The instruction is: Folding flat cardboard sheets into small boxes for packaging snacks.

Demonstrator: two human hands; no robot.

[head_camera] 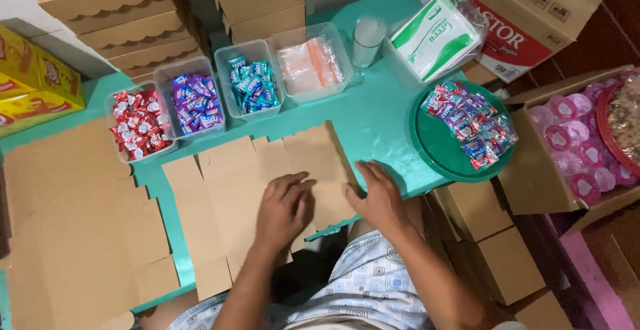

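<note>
Closest to me, my left hand lies flat on the unfolded cardboard box blank, fingers loose and curved a little, pressing the sheet down without gripping anything. My right hand rests on the right side flap of the same blank, fingers spread and released, the fingertips at the flap edge; it holds nothing either. The blank lies flat on the turquoise table, directly in front of my body, its scalloped edge turned away from me. I judge the step in hand to be the start of folding this blank into a box: the panels are all flat, no wall is raised yet. The next move, as I see it, calls for lifting the right flap along its crease while the left hand keeps the middle panel pressed to the table. On my left lies a pile of more flat blanks. Further away stand four clear tubs in a row: red candies, purple candies, teal candies and small plastic bags. To the right sits a green round tray with mixed candies. At the far edge I see stacks of finished boxes.
</note>
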